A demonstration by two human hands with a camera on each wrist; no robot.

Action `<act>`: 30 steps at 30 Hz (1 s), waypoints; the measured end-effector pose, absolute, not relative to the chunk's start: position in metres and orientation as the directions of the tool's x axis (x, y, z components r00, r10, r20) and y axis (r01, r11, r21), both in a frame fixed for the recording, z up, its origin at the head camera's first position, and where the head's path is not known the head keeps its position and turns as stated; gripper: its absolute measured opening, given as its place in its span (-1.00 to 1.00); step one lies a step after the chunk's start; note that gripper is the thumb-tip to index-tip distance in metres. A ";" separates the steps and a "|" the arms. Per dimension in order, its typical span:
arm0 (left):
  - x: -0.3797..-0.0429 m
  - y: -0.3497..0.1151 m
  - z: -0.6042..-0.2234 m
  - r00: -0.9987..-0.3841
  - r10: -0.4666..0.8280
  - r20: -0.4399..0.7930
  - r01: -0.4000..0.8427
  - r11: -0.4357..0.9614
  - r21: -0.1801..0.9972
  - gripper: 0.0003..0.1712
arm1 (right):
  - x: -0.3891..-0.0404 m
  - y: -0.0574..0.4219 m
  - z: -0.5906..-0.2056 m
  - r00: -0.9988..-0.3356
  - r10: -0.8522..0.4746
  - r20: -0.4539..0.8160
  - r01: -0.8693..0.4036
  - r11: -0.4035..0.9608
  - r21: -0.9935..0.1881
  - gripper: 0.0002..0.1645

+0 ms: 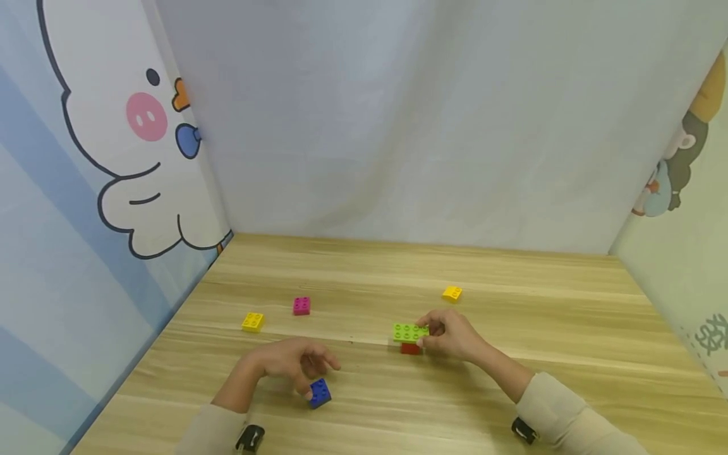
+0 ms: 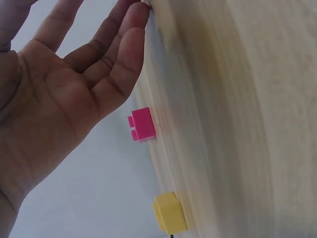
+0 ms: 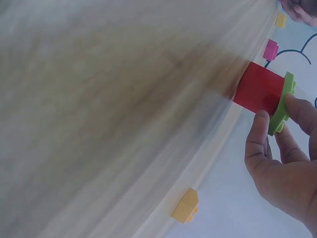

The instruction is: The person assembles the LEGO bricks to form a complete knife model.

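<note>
Right grip (image 1: 449, 336) pinches a green plate (image 1: 409, 332) atop a red block (image 1: 410, 348) mid-tabletop (image 1: 569, 328). Left grip (image 1: 296, 363), fingers spread, hovers beside a blue block (image 1: 320, 393) near the front edge; open wood lies between them.

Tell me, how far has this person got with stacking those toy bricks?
Early on. Done so far: a green plate sits on a red brick. In hand: the right hand pinches that green plate in its grip. The left hand hovers open just above a blue brick. Left loose on the table: a pink brick and two yellow bricks.
</note>
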State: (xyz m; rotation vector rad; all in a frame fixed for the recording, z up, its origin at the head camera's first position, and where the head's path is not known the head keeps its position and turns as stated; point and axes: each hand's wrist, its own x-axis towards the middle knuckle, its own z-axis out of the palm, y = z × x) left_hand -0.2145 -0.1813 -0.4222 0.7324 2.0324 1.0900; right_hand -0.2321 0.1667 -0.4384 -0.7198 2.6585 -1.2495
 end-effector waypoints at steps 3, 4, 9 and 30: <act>-0.216 -0.181 -0.423 -0.592 0.727 -0.349 0.117 0.506 0.855 -0.35 | -0.232 0.167 -0.439 -0.881 -0.464 0.094 -0.369 0.548 -0.751 -0.66; -0.216 -0.180 -0.424 -0.593 0.721 -0.360 0.110 0.515 0.850 -0.33 | -0.232 0.167 -0.439 -0.881 -0.464 0.094 -0.369 0.550 -0.749 -0.66; -0.220 -0.178 -0.427 -0.582 0.708 -0.399 0.092 0.545 0.833 -0.31 | -0.232 0.167 -0.437 -0.883 -0.461 0.086 -0.363 0.556 -0.748 -0.66; -0.224 -0.180 -0.435 -0.576 0.724 -0.378 0.150 0.549 0.823 -0.56 | -0.231 0.167 -0.437 -0.888 -0.452 0.077 -0.340 0.535 -0.773 -0.67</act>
